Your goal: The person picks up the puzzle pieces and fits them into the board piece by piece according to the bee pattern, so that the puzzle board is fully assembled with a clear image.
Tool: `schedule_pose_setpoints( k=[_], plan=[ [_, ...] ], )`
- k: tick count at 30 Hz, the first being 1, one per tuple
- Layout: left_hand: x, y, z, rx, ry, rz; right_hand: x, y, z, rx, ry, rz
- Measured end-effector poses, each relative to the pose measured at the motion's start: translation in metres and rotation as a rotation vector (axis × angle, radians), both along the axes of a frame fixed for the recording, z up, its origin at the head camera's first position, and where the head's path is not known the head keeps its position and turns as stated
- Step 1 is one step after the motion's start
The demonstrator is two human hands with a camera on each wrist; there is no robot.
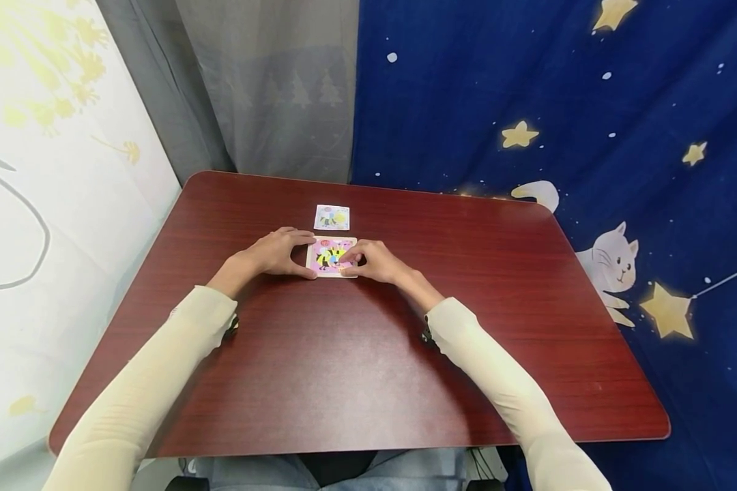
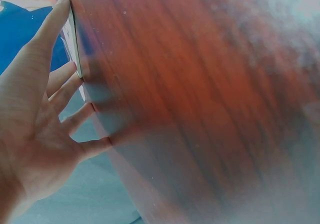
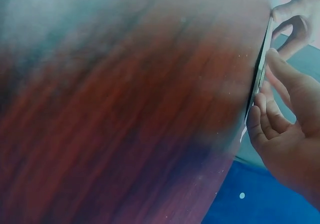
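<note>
A flat, pink bee puzzle (image 1: 327,259) with a pale border lies on the table between both hands. My left hand (image 1: 276,252) braces its left side, thumb at the near corner and fingers at the far one. Those fingers are spread, their tips along the board's edge and the tabletop in the left wrist view. My right hand (image 1: 376,261) has its thumb and index finger pinched at the puzzle's right part, the other fingers curled beside the edge. I cannot tell whether a loose piece sits between them. Just beyond the puzzle lies a paler bee picture card (image 1: 331,217).
The reddish-brown wooden table (image 1: 319,382) has rounded corners. A grey curtain (image 1: 282,88) and a blue star-patterned curtain (image 1: 454,88) hang behind its far edge, and a white patterned cloth (image 1: 55,170) hangs on the left. The person's legs are at the near edge.
</note>
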State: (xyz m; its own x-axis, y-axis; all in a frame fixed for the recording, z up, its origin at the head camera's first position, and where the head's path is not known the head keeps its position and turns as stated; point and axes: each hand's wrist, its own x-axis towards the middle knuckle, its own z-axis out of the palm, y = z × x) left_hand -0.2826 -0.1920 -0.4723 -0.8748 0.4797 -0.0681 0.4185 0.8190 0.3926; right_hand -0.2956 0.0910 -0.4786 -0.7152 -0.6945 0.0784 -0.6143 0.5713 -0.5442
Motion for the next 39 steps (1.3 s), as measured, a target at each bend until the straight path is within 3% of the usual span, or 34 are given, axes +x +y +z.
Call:
schedule_pose_setpoints(
  k=[8, 17, 32, 39],
  plan=[
    [0.0004, 0.0005, 0.0011, 0.000, -0.009, 0.001, 0.0022, 0.0030, -0.0003, -0.012, 0.029, -0.003],
    [0.0022, 0.0002, 0.0002, 0.009, -0.010, 0.003, 0.0058, 0.0009, 0.0010, -0.007, 0.002, -0.019],
    [0.0012, 0.0006, 0.0024, -0.006, -0.018, 0.011, 0.0005, 0.0025, 0.0036, 0.043, 0.072, 0.008],
    [-0.0005, 0.0001, 0.0012, -0.005, -0.014, -0.006, 0.0021, -0.0001, 0.0082, 0.159, 0.196, 0.043]
  ],
)
